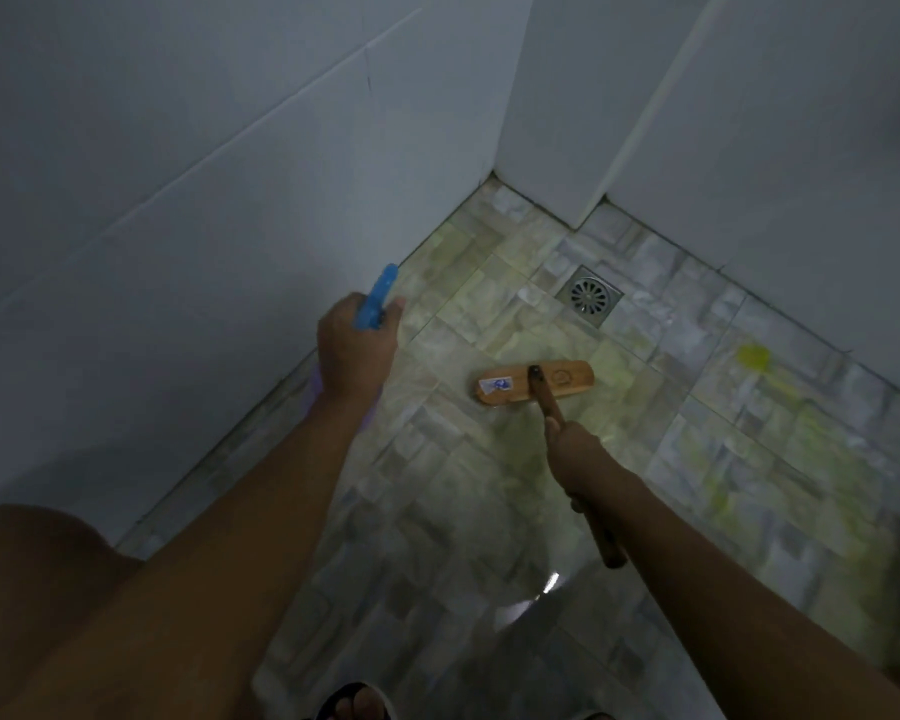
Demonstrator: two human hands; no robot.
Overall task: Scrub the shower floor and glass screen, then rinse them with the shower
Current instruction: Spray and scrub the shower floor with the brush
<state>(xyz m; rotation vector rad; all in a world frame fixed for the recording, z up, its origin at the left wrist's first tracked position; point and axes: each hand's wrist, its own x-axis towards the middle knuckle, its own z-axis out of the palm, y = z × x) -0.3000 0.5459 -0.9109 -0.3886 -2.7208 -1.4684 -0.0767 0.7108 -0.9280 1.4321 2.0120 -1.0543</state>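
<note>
Right hand [575, 449] clamped on brown wooden handle [549, 402], flat wooden brush head [533, 383] ahead on wet tiled floor [749, 459], long axis crosswise; left hand [357, 350] closed round blue bottle [378, 301], farther left.

Wet mottled grey-green tiled shower floor [489, 511] with yellow-green cleaner smears toward its right edge, wooden scrub brush [536, 381] head flat on it just beside the corner drain, handle slanting up
</note>
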